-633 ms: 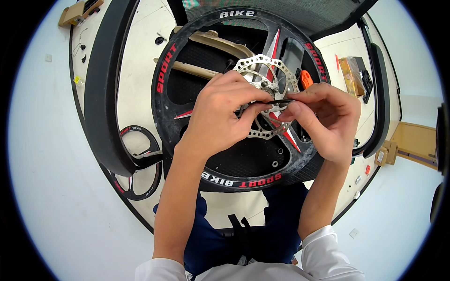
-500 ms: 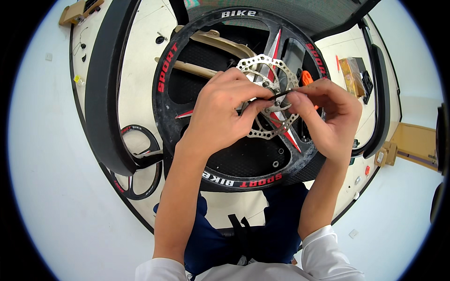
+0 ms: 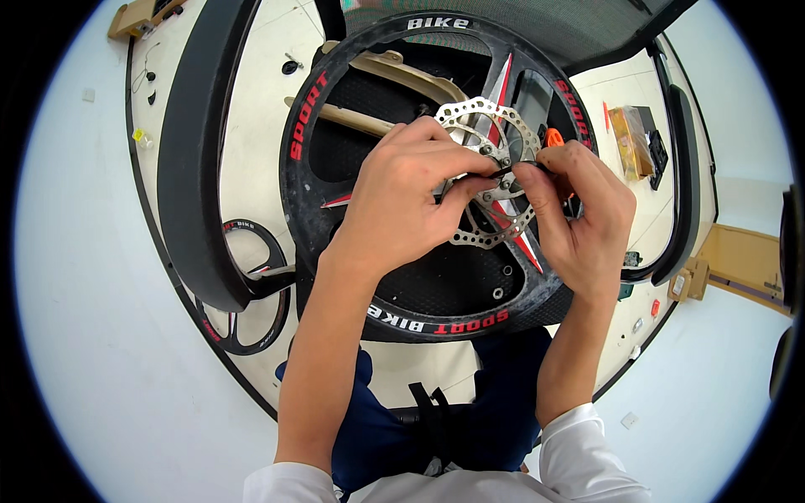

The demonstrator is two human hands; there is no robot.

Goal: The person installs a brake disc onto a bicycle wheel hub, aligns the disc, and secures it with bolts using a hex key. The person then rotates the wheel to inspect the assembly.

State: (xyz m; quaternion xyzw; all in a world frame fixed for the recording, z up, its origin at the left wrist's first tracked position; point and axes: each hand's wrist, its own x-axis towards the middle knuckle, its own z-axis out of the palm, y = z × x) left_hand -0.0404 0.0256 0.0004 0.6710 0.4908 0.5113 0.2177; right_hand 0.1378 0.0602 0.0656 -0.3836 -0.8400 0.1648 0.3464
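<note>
A black bicycle wheel (image 3: 295,180) with red-and-white streaked spokes lies flat in front of me on a black chair seat. The silver, perforated brake disc (image 3: 484,106) is at its hub, partly covered by my fingers. My left hand (image 3: 401,201) pinches one end of a thin black rod (image 3: 506,173), perhaps a hex key, just above the disc's centre. At the rod's other end, my right hand (image 3: 583,214) has thumb and forefinger closed on it. Whether the rod touches a bolt is hidden by the fingers.
Black armrests (image 3: 191,159) rise either side of the wheel. Beneath it show a beige fork-like frame part (image 3: 411,77), an orange-handled item (image 3: 553,137) and two small nuts (image 3: 498,293). A smaller-looking second wheel (image 3: 270,332) rests on the floor at left; cardboard boxes (image 3: 693,278) stand right.
The view has shifted slightly. My right hand has turned a little and curled its fingers further in; both hands still grip the black rod over the disc.
</note>
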